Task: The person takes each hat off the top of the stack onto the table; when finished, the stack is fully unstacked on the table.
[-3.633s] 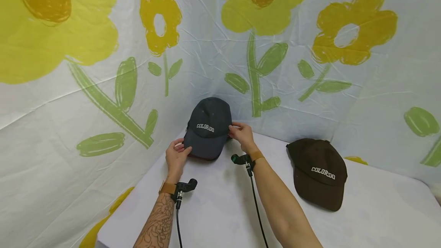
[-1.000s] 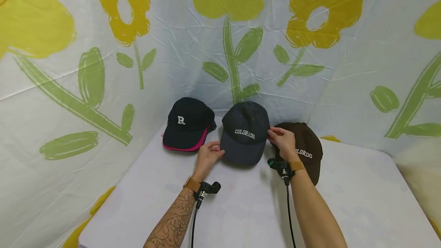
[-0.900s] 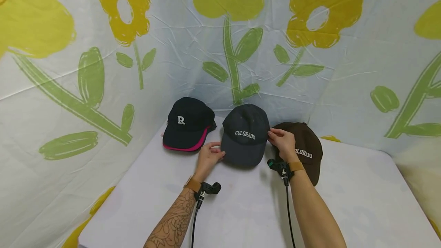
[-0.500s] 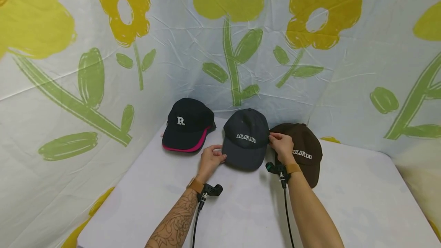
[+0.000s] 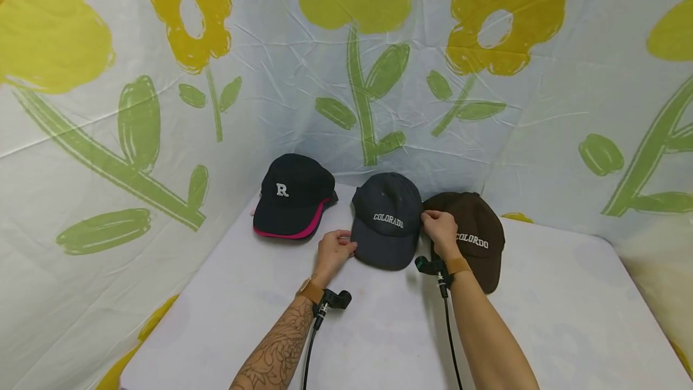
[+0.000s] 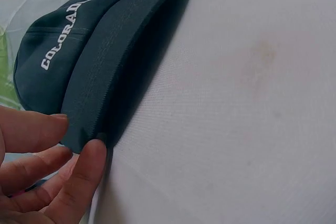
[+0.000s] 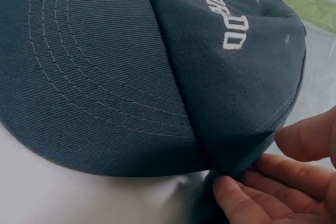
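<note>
A dark blue-grey baseball cap lettered COLORADO sits on the white table between both hands, brim toward me. My left hand pinches the left corner of the brim, one fingertip right at its edge in the left wrist view. At the cap's right side, my right hand holds the lower edge of the crown, thumb outside and fingers tucked underneath. Behind the right hand stands a brown cap with white letters, partly hidden by that hand. A black cap with a white R and pink brim trim is at the left.
The table runs up to a hanging cloth printed with yellow flowers, close behind the caps. Black cables trail from both wrist cameras toward me. A faint brownish stain marks the tabletop.
Earlier both hands held the blue-grey cap in front of the black one; it has since moved right, between the other two caps. Over the last second it has come slightly down onto the table.
</note>
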`<control>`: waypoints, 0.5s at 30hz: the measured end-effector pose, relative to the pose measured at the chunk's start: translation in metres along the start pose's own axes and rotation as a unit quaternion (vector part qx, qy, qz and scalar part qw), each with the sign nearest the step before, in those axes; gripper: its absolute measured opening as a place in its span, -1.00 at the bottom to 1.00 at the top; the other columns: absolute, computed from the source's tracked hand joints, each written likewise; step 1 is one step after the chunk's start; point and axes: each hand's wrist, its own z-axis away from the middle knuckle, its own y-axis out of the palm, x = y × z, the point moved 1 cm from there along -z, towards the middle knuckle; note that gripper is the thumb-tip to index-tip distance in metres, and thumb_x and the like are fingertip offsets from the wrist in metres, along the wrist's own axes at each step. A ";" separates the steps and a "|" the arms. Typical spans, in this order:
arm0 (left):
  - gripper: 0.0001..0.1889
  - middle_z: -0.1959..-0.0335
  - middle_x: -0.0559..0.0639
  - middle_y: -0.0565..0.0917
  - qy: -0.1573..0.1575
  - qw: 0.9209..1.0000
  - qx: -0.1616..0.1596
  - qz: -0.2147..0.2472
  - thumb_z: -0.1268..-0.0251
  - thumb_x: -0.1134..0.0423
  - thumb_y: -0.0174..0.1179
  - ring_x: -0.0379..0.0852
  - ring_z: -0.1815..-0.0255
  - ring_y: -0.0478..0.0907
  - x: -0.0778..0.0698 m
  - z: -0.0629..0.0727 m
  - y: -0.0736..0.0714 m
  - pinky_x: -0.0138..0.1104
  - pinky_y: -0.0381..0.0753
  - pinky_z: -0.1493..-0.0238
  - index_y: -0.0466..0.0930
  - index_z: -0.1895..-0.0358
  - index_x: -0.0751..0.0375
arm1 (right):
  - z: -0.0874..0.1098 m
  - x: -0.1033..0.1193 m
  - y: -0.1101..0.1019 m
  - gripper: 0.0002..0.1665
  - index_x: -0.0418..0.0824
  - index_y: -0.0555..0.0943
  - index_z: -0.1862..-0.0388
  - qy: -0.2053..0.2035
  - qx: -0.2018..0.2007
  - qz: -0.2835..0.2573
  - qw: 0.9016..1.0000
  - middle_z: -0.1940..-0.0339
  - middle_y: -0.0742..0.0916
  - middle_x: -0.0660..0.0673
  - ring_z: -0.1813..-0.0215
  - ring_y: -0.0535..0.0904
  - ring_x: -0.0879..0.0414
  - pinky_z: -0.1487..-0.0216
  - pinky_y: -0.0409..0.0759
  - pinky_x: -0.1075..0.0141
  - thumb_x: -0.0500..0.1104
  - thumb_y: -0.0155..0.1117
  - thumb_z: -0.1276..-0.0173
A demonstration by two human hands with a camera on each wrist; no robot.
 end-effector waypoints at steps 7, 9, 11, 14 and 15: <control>-0.72 0.31 0.21 0.72 0.013 0.999 0.010 -0.030 -0.30 0.41 0.30 -0.07 0.41 0.71 -0.005 0.002 -0.002 -0.38 0.72 0.35 0.67 -0.03 0.49 | 0.005 0.004 0.000 -0.49 -0.40 0.50 -0.36 -0.001 0.015 0.015 1.000 -0.34 0.55 -0.42 -0.35 0.46 -0.30 -0.37 0.48 -0.11 -0.14 0.04 -0.58; -0.73 0.33 0.18 0.72 0.017 0.999 0.012 -0.040 -0.31 0.39 0.29 -0.11 0.44 0.69 -0.006 0.002 -0.002 -0.40 0.70 0.38 0.68 -0.02 0.49 | 0.006 0.005 0.000 -0.49 -0.40 0.49 -0.37 -0.001 0.018 0.019 1.000 -0.36 0.54 -0.42 -0.37 0.45 -0.31 -0.38 0.47 -0.11 -0.14 0.03 -0.59; -0.73 0.34 0.16 0.72 0.020 0.999 0.013 -0.047 -0.31 0.38 0.29 -0.15 0.46 0.66 -0.006 0.002 -0.001 -0.40 0.68 0.39 0.68 0.00 0.48 | 0.008 0.006 0.000 -0.48 -0.40 0.48 -0.38 -0.001 0.021 0.022 1.000 -0.37 0.54 -0.42 -0.38 0.44 -0.31 -0.38 0.47 -0.10 -0.14 0.02 -0.59; -0.74 0.36 0.14 0.73 0.022 0.998 0.009 -0.062 -0.32 0.36 0.29 -0.19 0.47 0.62 -0.006 0.002 -0.001 -0.42 0.64 0.38 0.69 0.00 0.46 | 0.010 0.006 0.001 -0.48 -0.40 0.48 -0.38 0.001 0.023 0.022 1.000 -0.38 0.53 -0.42 -0.39 0.44 -0.31 -0.39 0.47 -0.10 -0.14 0.02 -0.59; -0.74 0.36 0.13 0.73 0.022 0.998 0.008 -0.066 -0.32 0.36 0.29 -0.19 0.47 0.62 -0.006 0.002 -0.001 -0.42 0.62 0.38 0.70 0.00 0.46 | 0.010 0.005 0.001 -0.48 -0.39 0.48 -0.39 0.003 0.024 0.021 1.000 -0.38 0.53 -0.41 -0.39 0.44 -0.31 -0.39 0.47 -0.10 -0.13 0.03 -0.59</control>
